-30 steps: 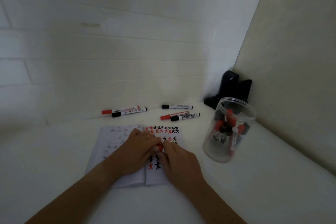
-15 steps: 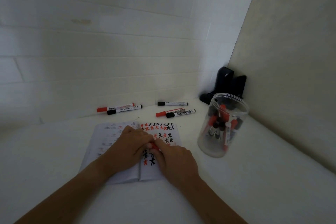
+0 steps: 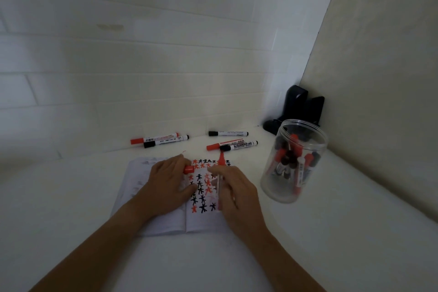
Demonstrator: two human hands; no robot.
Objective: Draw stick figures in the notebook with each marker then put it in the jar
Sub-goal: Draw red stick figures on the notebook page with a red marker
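An open notebook (image 3: 203,220) lies on the white counter, its right page filled with rows of red and black stick figures. My left hand (image 3: 166,185) rests on the left page and pinches a red marker cap (image 3: 189,169). My right hand (image 3: 234,189) grips the uncapped red marker (image 3: 221,173), its red tip pointing away from me over the top of the page. A clear plastic jar (image 3: 292,163) stands to the right, holding several red and black markers.
Several capped markers lie beyond the notebook: a red and black pair (image 3: 160,140) at the left, a black one (image 3: 228,133) and another red and black pair (image 3: 233,145) nearer the jar. A black object (image 3: 298,109) stands in the corner. Walls close off the back and right.
My hands, joined on the marker before, have pulled apart. The cap is now off in my left hand and the marker is bare in my right.
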